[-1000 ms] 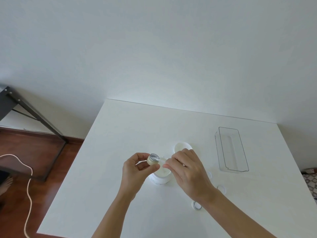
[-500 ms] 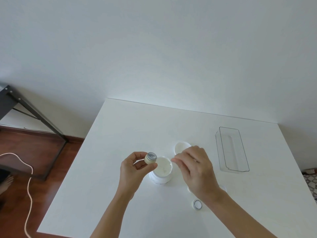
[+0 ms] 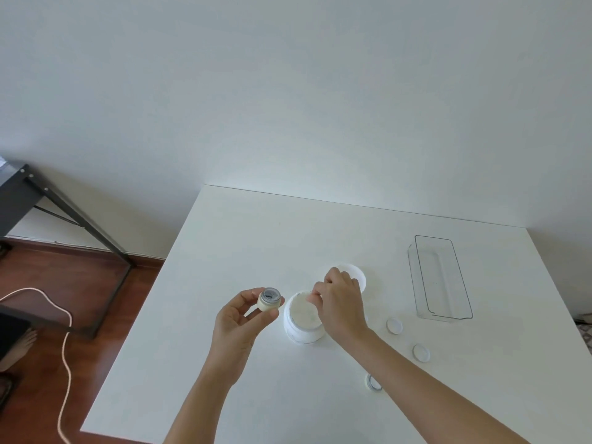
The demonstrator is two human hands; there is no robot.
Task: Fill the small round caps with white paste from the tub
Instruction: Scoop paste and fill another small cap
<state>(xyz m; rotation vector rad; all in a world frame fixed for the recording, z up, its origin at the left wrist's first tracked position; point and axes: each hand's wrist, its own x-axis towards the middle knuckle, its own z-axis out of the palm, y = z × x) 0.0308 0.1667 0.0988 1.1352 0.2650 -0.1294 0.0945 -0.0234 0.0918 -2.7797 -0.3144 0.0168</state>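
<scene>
Back over the tub point(image 3: 302, 318) comes the right hand point(image 3: 341, 304), fingertips curled down into the white paste, pinching up a dab by the look of it; what they hold is hidden. Left hand point(image 3: 238, 318) grips the small round cap point(image 3: 270, 299) between thumb and fingers at the tub's 9 o'clock, mouth tilted up, likely ready for filling. Tub lid point(image 3: 358, 277) lies at 1 o'clock. Three more caps point(image 3: 394, 326) wait out at 4 o'clock on the table point(image 3: 256, 235).
</scene>
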